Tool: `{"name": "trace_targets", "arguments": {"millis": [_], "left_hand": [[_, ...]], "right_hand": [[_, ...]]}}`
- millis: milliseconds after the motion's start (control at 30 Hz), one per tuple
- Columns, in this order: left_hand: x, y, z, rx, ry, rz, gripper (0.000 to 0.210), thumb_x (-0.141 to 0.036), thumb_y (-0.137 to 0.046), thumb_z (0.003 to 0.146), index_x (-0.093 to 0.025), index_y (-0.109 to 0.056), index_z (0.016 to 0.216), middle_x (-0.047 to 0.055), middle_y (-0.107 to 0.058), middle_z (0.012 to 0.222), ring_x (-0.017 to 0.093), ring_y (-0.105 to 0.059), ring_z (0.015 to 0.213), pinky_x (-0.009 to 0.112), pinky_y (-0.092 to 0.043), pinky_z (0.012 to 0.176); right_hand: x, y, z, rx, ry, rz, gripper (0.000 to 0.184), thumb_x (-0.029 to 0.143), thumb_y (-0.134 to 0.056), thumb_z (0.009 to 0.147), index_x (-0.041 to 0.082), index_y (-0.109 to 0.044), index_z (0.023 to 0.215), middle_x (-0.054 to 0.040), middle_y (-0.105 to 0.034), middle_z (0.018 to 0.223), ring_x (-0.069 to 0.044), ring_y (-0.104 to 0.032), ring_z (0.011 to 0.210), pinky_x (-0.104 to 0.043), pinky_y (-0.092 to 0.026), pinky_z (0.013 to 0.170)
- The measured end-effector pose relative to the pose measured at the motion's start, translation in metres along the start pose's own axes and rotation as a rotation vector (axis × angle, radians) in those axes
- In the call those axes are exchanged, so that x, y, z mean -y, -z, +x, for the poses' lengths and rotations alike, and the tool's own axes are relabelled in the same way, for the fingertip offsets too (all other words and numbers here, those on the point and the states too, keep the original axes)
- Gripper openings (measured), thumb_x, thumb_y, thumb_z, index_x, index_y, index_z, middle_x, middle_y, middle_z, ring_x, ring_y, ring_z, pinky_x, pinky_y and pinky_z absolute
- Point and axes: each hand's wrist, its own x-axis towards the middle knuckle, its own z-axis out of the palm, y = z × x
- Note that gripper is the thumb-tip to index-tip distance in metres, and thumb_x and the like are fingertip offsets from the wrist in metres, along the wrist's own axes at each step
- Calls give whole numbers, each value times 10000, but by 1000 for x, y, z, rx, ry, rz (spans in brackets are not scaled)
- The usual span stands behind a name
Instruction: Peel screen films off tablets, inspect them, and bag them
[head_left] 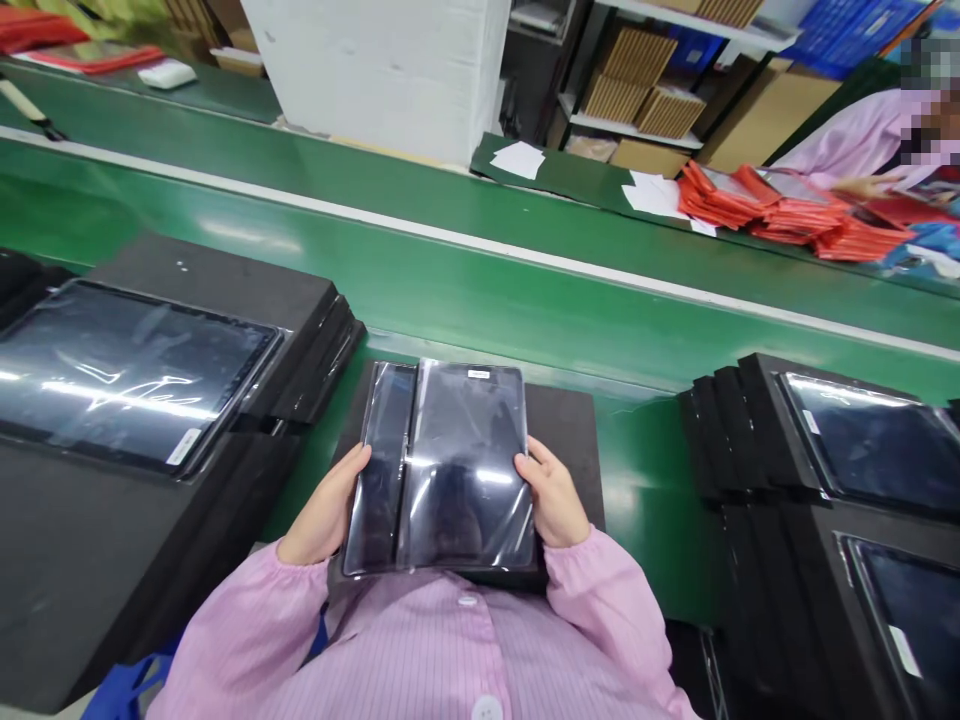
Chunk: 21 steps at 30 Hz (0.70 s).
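Note:
In the middle of the head view are two dark tablet screens in clear plastic film. The right screen (472, 450), with a small white label at its top, overlaps the left screen (381, 450), so part of the left one is hidden. My left hand (326, 508) is closed on the left screen's outer edge, thumb on top. My right hand (553, 490) grips the right screen's outer edge the same way. Beneath both lies a black foam tray (574, 440), mostly covered by the screens.
At the left, black foam trays (67, 560) are stacked with a larger film-wrapped screen (135, 370) on top. More black foam stacks (787, 560) hold screens at the right. Beyond the green conveyor surface (465, 285), a co-worker's sleeve (847, 135) is near piled red packets (795, 215).

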Motion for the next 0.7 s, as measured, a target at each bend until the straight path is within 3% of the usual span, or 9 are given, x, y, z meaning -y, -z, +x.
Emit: {"name": "trace_targets", "arguments": {"millis": [100, 233, 367, 433, 500, 567, 633, 700], "left_hand": [[0, 1, -1, 48, -69, 69, 575, -543, -849, 702, -171, -709, 1117, 75, -752, 1033, 270, -706, 996, 317, -565, 842], [1, -3, -2, 28, -54, 142, 568, -465, -883, 687, -171, -673, 1125, 72, -754, 996, 238, -726, 898, 275, -557, 736], [-1, -11, -6, 3, -128, 164, 592, -398, -891, 679, -155, -648, 1162, 120, -728, 1164, 288, -704, 1062, 319, -566, 841], [-3, -13, -6, 21, -231, 201, 608, -414, -883, 686, -156, -644, 1182, 123, -720, 1194, 305, -685, 1114, 338, -564, 880], [-7, -15, -3, 25, -393, 273, 601, -448, -880, 683, -162, -659, 1162, 112, -733, 1154, 304, -693, 1086, 348, -570, 885], [-11, -16, 6, 24, -606, 343, 601, -509, -900, 623, -162, -688, 1066, 98, -759, 1030, 292, -722, 956, 356, -589, 821], [-16, -18, 18, 60, -792, 413, 585, -615, -887, 573, -167, -706, 902, 86, -753, 828, 273, -718, 762, 365, -595, 696], [-21, -21, 30, 126, -895, 487, 587, -728, -840, 548, -186, -691, 719, 73, -690, 641, 256, -668, 613, 370, -566, 590]], "right_hand": [[-14, -23, 0, 21, 74, -101, 590, 508, -774, 705, 197, -653, 1192, -87, -785, 989, -291, -750, 963, -468, -602, 901], [-27, -45, -1, -101, 209, -252, 552, 414, -730, 718, 171, -634, 1205, -152, -676, 1258, -316, -647, 1193, -532, -447, 1133], [-30, -54, 3, -175, 280, -294, 606, 383, -775, 666, 173, -627, 1215, -188, -508, 1452, -350, -520, 1350, -536, -419, 1160], [-22, -54, 6, -155, 306, -246, 703, 414, -770, 701, 193, -547, 1330, -175, -497, 1489, -312, -540, 1354, -493, -458, 1143], [-9, -50, 10, -81, 352, -217, 771, 462, -741, 769, 223, -440, 1438, -150, -600, 1409, -262, -643, 1242, -462, -525, 1079], [8, -42, 12, 34, 468, -309, 680, 521, -712, 817, 227, -504, 1393, -115, -733, 1205, -239, -728, 1066, -426, -596, 966], [25, -31, 12, 122, 602, -464, 516, 572, -721, 809, 208, -677, 1172, -92, -791, 968, -247, -758, 916, -397, -633, 844], [38, -19, 10, 158, 679, -577, 419, 593, -761, 768, 203, -757, 922, -91, -788, 807, -267, -761, 803, -396, -641, 745]]}}
